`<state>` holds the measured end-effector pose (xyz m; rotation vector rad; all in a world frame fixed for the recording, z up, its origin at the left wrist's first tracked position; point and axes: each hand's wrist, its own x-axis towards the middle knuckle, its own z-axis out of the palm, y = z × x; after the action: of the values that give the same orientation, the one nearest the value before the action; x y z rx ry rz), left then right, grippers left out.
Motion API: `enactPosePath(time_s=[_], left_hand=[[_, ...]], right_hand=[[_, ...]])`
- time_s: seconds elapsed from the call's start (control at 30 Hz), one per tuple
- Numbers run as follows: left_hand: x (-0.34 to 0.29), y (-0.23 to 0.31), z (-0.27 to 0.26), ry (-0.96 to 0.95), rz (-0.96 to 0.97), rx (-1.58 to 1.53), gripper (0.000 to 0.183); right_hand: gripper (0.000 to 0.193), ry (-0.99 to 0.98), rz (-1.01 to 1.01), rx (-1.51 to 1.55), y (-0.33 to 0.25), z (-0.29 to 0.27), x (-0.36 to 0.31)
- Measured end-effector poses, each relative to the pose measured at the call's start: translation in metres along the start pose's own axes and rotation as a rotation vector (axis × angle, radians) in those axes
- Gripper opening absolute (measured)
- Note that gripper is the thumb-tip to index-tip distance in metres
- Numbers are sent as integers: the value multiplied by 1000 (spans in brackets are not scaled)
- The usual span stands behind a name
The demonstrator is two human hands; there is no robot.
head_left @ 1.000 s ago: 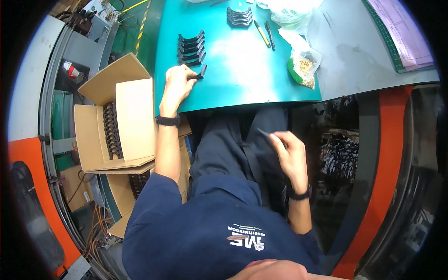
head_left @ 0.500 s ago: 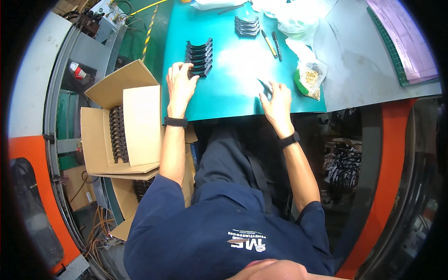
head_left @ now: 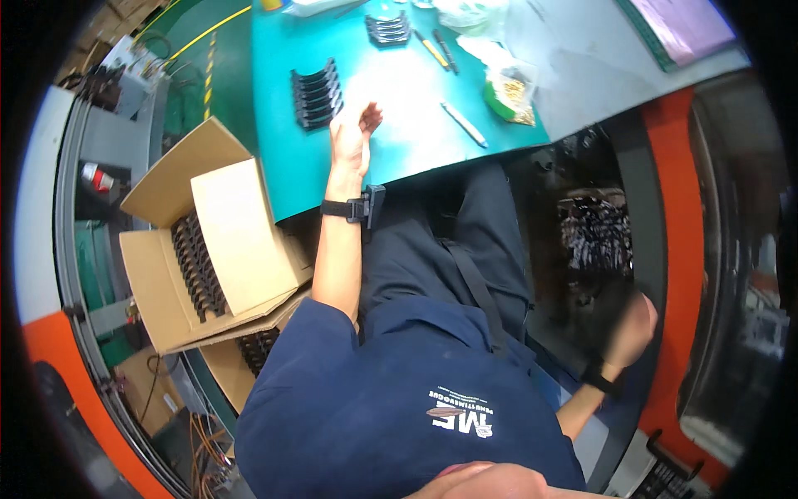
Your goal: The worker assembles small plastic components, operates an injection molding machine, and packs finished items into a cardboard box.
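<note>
My left hand [head_left: 352,143] is raised over the near part of the green tabletop, its palm turned to the right. The fingers are loosely bent and apart, and nothing shows in them. Just beyond it lies a row of black curved plastic parts [head_left: 317,96]. A pale pen-shaped tool [head_left: 463,125] rests on the mat to the right. Down beside my right leg is my right hand [head_left: 636,331], smeared by motion. A dark blurred piece [head_left: 611,314] shows at its fingers; its shape cannot be made out.
Cardboard boxes [head_left: 241,241] with black curved parts stand left of the table. On the tabletop [head_left: 283,166] are more black parts [head_left: 388,30], two pens [head_left: 446,50] and a bag of small brass-coloured pieces [head_left: 511,96]. Glossy dark pieces [head_left: 594,233] lie below on the right.
My right hand has left the tabletop and swung down to the right. The pen-shaped tool now lies on the mat. My left hand has come off the row of black parts.
</note>
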<state>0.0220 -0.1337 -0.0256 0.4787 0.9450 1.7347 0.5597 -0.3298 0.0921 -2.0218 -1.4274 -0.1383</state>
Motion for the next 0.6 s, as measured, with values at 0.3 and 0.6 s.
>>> enactPosePath(time_s=[0.3,0.6], left_hand=[[0,-27,-20,-163,273,766,16],[1,-50,-18,-146,595,1048,24]], right_hand=[[25,826,-43,-738,31,-211,-41],[47,1186,215,-731,69,-289,-44]])
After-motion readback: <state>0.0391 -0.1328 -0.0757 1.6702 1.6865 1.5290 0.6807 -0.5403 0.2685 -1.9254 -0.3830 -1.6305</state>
